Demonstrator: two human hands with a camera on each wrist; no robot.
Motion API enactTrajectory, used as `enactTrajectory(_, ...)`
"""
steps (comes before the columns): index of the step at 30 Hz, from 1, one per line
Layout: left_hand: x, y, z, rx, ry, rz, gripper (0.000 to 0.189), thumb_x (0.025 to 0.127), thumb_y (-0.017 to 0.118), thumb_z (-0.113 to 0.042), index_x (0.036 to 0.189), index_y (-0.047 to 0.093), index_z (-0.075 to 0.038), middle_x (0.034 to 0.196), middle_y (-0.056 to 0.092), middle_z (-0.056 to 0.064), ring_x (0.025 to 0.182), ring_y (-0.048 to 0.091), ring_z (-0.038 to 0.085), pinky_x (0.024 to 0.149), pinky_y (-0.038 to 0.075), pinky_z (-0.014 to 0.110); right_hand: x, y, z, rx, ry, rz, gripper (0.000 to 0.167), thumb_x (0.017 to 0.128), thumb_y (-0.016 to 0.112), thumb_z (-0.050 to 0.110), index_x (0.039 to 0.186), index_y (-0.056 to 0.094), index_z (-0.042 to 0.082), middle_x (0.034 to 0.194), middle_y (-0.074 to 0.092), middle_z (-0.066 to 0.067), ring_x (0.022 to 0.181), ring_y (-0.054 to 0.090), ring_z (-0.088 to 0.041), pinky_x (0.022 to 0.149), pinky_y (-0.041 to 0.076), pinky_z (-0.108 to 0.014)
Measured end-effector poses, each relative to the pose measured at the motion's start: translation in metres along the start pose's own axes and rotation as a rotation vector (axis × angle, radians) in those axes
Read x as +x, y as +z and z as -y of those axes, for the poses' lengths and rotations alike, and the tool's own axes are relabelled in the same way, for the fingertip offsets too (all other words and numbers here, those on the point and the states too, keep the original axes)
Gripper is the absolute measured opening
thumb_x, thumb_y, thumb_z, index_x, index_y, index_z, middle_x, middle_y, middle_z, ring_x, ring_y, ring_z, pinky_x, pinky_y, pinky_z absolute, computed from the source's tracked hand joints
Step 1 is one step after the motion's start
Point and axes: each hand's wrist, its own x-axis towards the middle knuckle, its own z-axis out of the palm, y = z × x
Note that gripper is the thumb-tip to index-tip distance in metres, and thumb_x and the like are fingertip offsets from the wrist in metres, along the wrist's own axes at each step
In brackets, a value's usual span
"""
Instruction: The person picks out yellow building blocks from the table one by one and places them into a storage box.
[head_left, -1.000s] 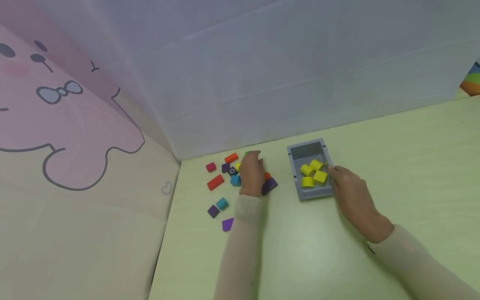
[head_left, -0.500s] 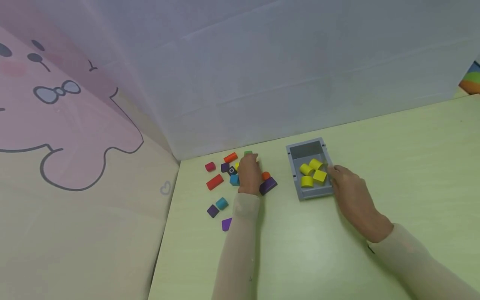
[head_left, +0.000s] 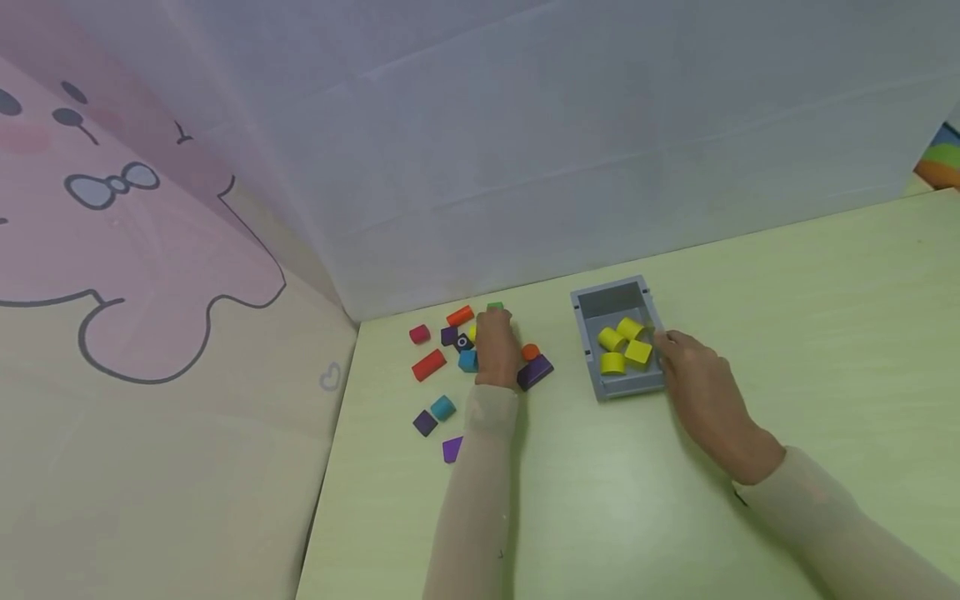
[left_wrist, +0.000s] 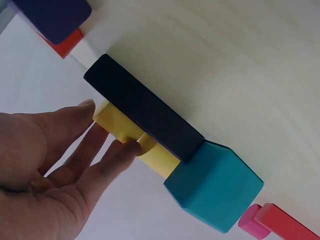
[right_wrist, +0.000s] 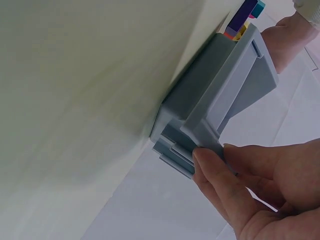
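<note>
Among loose coloured blocks at the left, my left hand [head_left: 497, 350] reaches down and hides some of them from the head view. Seen from the left wrist, its thumb and fingers pinch a yellow block [left_wrist: 116, 121] beside a long dark block [left_wrist: 142, 107]. A teal block [left_wrist: 215, 185] touches the dark block's end. My right hand [head_left: 701, 400] grips the near right edge of a small grey bin [head_left: 630, 387], thumb and fingers on its rim in the right wrist view. Inside the bin lie several yellow blocks [head_left: 638, 353].
Around the left hand are a red cylinder [head_left: 429, 365], an orange cylinder [head_left: 461, 316], a blue block [head_left: 467, 361], a dark purple block [head_left: 536, 372] and a green block [head_left: 495, 307]. Nearer the front lies a violet block [head_left: 452, 450]. A pale wall [head_left: 600, 167] rises behind the table.
My left hand has shifted slightly left and its fingers have drawn in, uncovering more of the orange round block. The right hand keeps its grip on the bin, which stays in place.
</note>
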Motion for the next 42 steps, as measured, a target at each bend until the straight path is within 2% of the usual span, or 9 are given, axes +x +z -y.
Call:
enactTrajectory(5,0.001,0.001,0.002,-0.002,-0.03,0.013,0.04,0.091,0.069,0.016,0.128,0.074,0.0,0.13,0.068,0.019,0.124,0.06,0.036,0.108,0.055,0.04,0.0,0.001,0.0,0.003,0.004,0.003,0.036,0.088,0.068,-0.021,0.124,0.067,-0.017,0.116,0.067,-0.038,0.099,0.071,-0.053,0.073,0.062,-0.059)
enactTrajectory(9,0.001,0.001,0.003,0.001,-0.043,0.027,0.041,0.09,0.071,0.015,0.128,0.075,-0.001,0.131,0.067,0.019,0.122,0.061,0.037,0.105,0.057,0.041,0.0,0.0,0.001,0.005,0.014,0.006,0.037,0.088,0.068,-0.021,0.124,0.067,-0.017,0.117,0.067,-0.038,0.101,0.071,-0.054,0.076,0.062,-0.06)
enactTrajectory(15,0.0,0.0,0.003,-0.02,-0.045,0.003,0.036,0.092,0.069,0.016,0.124,0.076,0.001,0.126,0.069,0.02,0.115,0.064,0.037,0.101,0.059,0.04,0.0,0.0,0.002,0.003,0.025,0.016,0.038,0.088,0.068,-0.021,0.125,0.067,-0.017,0.118,0.067,-0.038,0.102,0.07,-0.054,0.078,0.061,-0.06)
enactTrajectory(26,-0.007,-0.002,0.002,-0.069,-0.046,-0.014,0.034,0.094,0.066,0.016,0.124,0.075,0.002,0.123,0.069,0.019,0.111,0.064,0.034,0.102,0.057,0.039,-0.001,0.0,0.002,0.007,0.011,0.003,0.036,0.088,0.068,-0.021,0.124,0.067,-0.017,0.117,0.067,-0.038,0.099,0.071,-0.053,0.075,0.061,-0.061)
enactTrajectory(31,-0.009,-0.007,-0.003,-0.12,-0.039,-0.019,0.036,0.095,0.064,0.016,0.126,0.075,0.001,0.126,0.069,0.018,0.114,0.062,0.034,0.106,0.056,0.04,-0.001,0.0,0.001,0.003,0.012,0.003,0.036,0.088,0.068,-0.021,0.124,0.067,-0.017,0.116,0.068,-0.038,0.099,0.071,-0.053,0.074,0.062,-0.06)
enactTrajectory(35,-0.011,-0.013,-0.011,-0.155,-0.027,-0.013,0.034,0.096,0.067,0.013,0.126,0.075,-0.001,0.127,0.068,0.017,0.113,0.061,0.033,0.105,0.056,0.04,-0.001,0.0,0.001,0.004,0.016,0.012,0.036,0.089,0.068,-0.02,0.125,0.067,-0.018,0.118,0.067,-0.038,0.101,0.071,-0.054,0.076,0.062,-0.06)
enactTrajectory(38,-0.011,-0.016,-0.018,-0.146,-0.012,-0.011,0.032,0.098,0.066,0.01,0.127,0.075,-0.002,0.129,0.068,0.015,0.116,0.062,0.032,0.107,0.056,0.039,-0.001,0.0,0.001,0.007,0.016,0.013,0.036,0.089,0.068,-0.02,0.125,0.066,-0.018,0.118,0.067,-0.039,0.101,0.071,-0.054,0.076,0.062,-0.06)
enactTrajectory(42,-0.011,-0.02,-0.026,-0.13,0.029,-0.04,0.033,0.098,0.063,0.012,0.125,0.076,-0.001,0.128,0.07,0.015,0.117,0.064,0.032,0.107,0.055,0.037,-0.001,0.0,-0.001,0.014,0.006,0.0,0.036,0.088,0.068,-0.021,0.124,0.067,-0.018,0.117,0.067,-0.038,0.098,0.072,-0.053,0.073,0.062,-0.059)
